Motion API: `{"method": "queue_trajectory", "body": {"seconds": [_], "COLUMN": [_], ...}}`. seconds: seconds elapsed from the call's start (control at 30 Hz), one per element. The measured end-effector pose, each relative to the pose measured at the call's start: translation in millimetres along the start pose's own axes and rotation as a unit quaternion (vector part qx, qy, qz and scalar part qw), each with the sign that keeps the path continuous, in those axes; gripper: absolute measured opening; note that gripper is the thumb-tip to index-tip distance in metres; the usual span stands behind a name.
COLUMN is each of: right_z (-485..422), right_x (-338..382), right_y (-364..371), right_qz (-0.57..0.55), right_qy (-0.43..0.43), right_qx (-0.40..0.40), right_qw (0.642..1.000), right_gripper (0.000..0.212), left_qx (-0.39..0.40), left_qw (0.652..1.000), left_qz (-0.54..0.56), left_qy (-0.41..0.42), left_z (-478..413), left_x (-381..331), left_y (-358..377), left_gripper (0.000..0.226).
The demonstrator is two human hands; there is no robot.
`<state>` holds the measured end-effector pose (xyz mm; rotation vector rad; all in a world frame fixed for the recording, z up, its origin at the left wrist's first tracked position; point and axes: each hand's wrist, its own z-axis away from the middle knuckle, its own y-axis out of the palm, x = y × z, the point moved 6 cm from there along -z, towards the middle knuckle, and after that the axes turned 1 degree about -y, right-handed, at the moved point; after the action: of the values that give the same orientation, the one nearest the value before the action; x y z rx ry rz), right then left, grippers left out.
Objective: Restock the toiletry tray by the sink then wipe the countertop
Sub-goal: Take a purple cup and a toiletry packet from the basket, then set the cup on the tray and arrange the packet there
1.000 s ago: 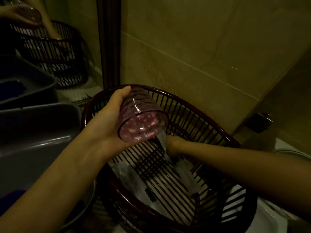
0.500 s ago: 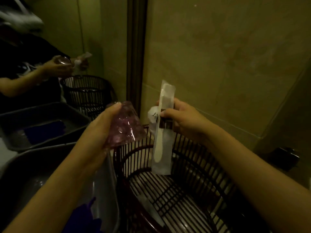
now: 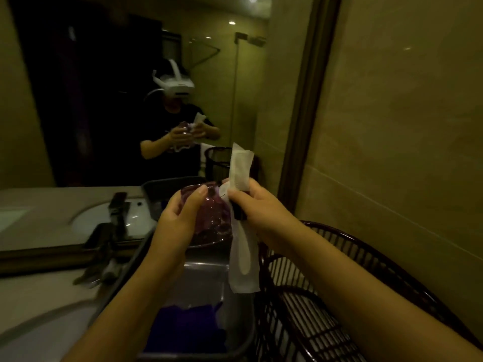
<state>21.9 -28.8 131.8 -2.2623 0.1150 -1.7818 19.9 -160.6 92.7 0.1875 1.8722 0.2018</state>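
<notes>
Dim bathroom counter (image 3: 39, 304): you've lifted your view, and the mirror (image 3: 130, 100) now fills it. Your left hand (image 3: 180, 220) wraps the purple glass (image 3: 211, 218); your right hand (image 3: 261, 212) pinches the wrapped toothbrush (image 3: 241, 231) upright, touching it, above the grey tray (image 3: 209, 273) beside the basket (image 3: 352, 283). Tray contents unclear.
</notes>
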Motion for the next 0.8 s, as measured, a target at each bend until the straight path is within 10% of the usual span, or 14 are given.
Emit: {"method": "queue_trajectory", "body": {"seconds": [0.33, 0.8], "right_z": [27, 66], "right_x": [7, 15], "right_y": [161, 385], "right_qz": [0.024, -0.005], "right_qy": [-0.120, -0.186], "right_qx": [0.224, 0.303], "right_qw": [0.967, 0.935], "right_gripper": [0.038, 0.045], "left_qx": [-0.192, -0.399], "left_qw": [0.980, 0.913], "left_qz": [-0.049, -0.076], "left_qy": [-0.032, -0.045], "left_z": [89, 202], "left_x": [-18, -45], "left_y": [-128, -337], "left_gripper": [0.069, 0.049]}}
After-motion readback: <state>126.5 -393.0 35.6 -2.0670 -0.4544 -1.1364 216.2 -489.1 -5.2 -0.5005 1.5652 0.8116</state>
